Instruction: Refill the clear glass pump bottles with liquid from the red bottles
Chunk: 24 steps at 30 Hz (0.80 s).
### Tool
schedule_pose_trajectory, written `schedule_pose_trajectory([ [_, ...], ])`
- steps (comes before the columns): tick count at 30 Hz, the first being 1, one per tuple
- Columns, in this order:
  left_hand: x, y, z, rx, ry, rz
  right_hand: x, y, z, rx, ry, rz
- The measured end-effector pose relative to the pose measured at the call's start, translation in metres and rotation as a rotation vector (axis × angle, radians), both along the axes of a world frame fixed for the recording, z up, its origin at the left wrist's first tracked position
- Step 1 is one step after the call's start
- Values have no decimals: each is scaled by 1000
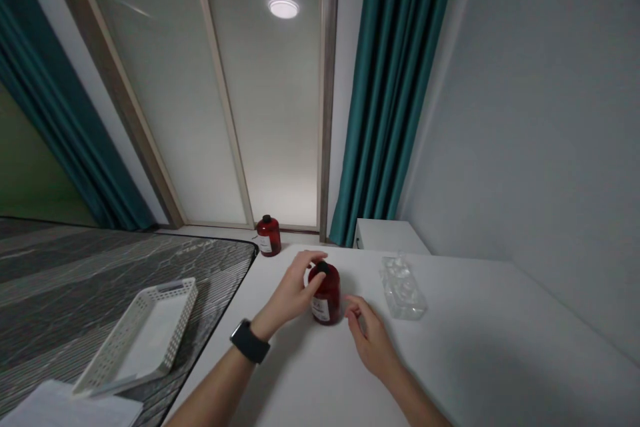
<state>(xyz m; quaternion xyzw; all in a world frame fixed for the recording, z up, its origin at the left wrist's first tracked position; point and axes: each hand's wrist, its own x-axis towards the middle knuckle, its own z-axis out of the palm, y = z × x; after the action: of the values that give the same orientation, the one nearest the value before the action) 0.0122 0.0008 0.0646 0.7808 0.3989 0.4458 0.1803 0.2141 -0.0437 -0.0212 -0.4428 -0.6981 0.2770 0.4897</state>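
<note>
A dark red bottle [328,293] with a black cap and a white label stands upright on the white table. My left hand [295,288], wearing a black watch [250,341] at the wrist, curls around the cap and shoulder of this bottle, thumb in front and fingers behind. Just right of the bottle is my right hand [369,339], its fingers loosely bent and apart with nothing between them; whether a fingertip touches the bottle is hard to see. Another red bottle [269,237] with a black cap stands at the table's far left corner.
A clear plastic tray [403,288] lies on the white table [475,347] to the right. At the left, a white perforated basket [145,333] and white papers [75,405] rest on a grey striped surface [210,260]. A white cabinet [393,235] stands behind the table.
</note>
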Motion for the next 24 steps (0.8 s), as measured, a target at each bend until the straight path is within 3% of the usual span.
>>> schedule_pose_trajectory([
  [5,23,-16,-12,-103,-85,-108,4,4,-6,-15,81,-84],
  [12,35,-24,-79,-215,-287,-143,9,7,-8,-80,104,-66],
  [15,41,-25,-90,-272,-284,-103,8,6,-7,-100,119,-71],
  [20,45,-23,-80,-99,-165,-32,7,6,-4,-80,146,-32],
  [24,35,-18,-81,122,94,48,8,5,0,-7,160,-123],
])
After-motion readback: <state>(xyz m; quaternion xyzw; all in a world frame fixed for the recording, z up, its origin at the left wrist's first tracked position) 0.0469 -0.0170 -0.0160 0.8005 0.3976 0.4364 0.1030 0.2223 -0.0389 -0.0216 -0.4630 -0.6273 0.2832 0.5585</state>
